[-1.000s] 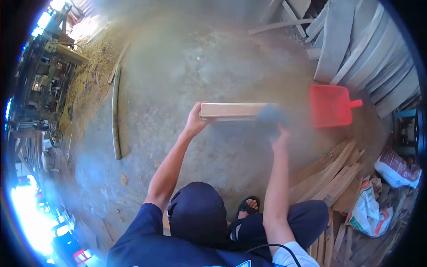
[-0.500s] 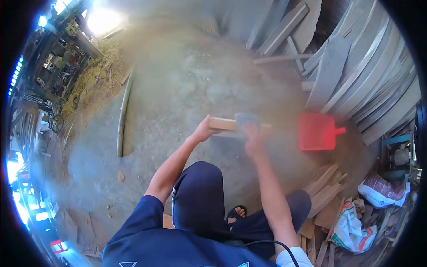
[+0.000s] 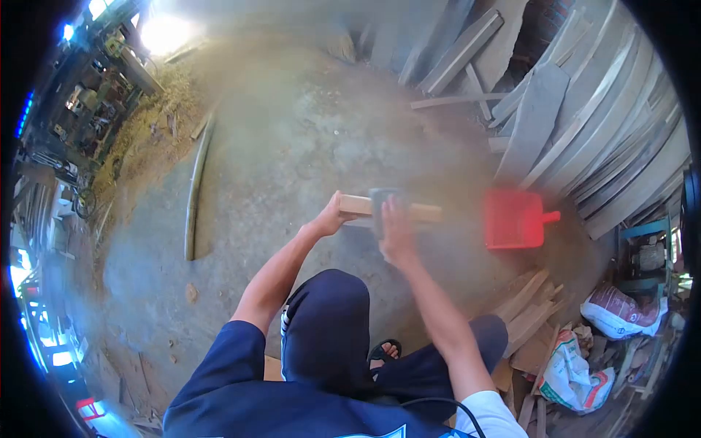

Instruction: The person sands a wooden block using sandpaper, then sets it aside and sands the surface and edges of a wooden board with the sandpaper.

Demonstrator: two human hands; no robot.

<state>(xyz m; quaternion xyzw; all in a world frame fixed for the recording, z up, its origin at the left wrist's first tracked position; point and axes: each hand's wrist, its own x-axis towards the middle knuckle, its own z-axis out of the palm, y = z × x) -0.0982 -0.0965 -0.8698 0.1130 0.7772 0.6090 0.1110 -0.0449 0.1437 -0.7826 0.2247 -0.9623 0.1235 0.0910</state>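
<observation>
A pale wooden block (image 3: 426,212) is held level out in front of my knees, above the concrete floor. My left hand (image 3: 333,215) is wrapped round its left end. Across the block's middle lies a grey-blue cloth or pad (image 3: 378,208), pressed there by my right hand (image 3: 396,232), whose fingers look slightly blurred. The block's right end sticks out past my right hand. What the pad's underside looks like is hidden.
A red dustpan (image 3: 514,219) lies on the floor to the right. Curved boards (image 3: 606,131) lean at the upper right. Wood offcuts (image 3: 527,310) and sacks (image 3: 577,376) lie at the lower right. A long pole (image 3: 196,190) rests on the floor at the left, near sawdust and machinery.
My right hand and the pad have moved left along the block, from its right end to its middle. My left hand keeps its hold. The camera view has shifted.
</observation>
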